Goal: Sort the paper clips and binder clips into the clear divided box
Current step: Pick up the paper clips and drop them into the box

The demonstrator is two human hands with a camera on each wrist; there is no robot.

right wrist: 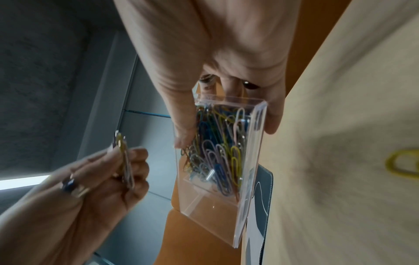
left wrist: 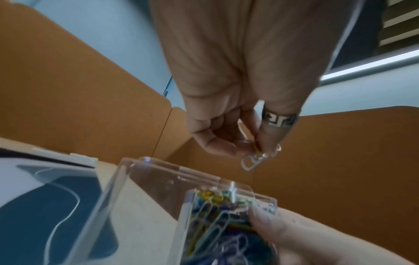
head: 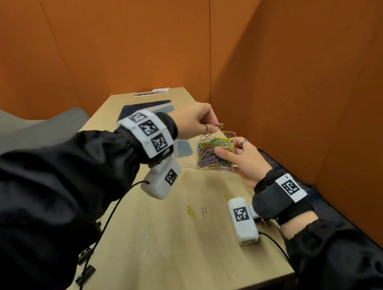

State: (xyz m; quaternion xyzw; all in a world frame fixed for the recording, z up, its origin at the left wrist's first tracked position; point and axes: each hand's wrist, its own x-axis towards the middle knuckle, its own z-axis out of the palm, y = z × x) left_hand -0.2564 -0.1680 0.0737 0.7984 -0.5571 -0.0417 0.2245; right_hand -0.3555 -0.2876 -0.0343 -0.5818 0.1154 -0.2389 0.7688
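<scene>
My right hand (head: 236,152) grips the clear divided box (head: 215,157) off the table, thumb on one side, fingers behind. One compartment is packed with coloured paper clips (right wrist: 217,143); the compartment beside it (right wrist: 211,211) looks empty. Just above the box's open top, my left hand (head: 216,128) pinches a few paper clips (left wrist: 255,159) between thumb and fingertips. Loose on the table lie a yellow clip (head: 190,212), a silver clip (head: 204,211) and another yellow one (head: 226,197). Black binder clips (head: 85,272) sit at the table's near left edge, partly hidden by my left sleeve.
The wooden table (head: 169,245) is narrow, with orange partition walls (head: 294,95) close behind and to the right. A dark mat or folder (head: 144,107) lies at the far end. Cables run from both wrist cameras across the table.
</scene>
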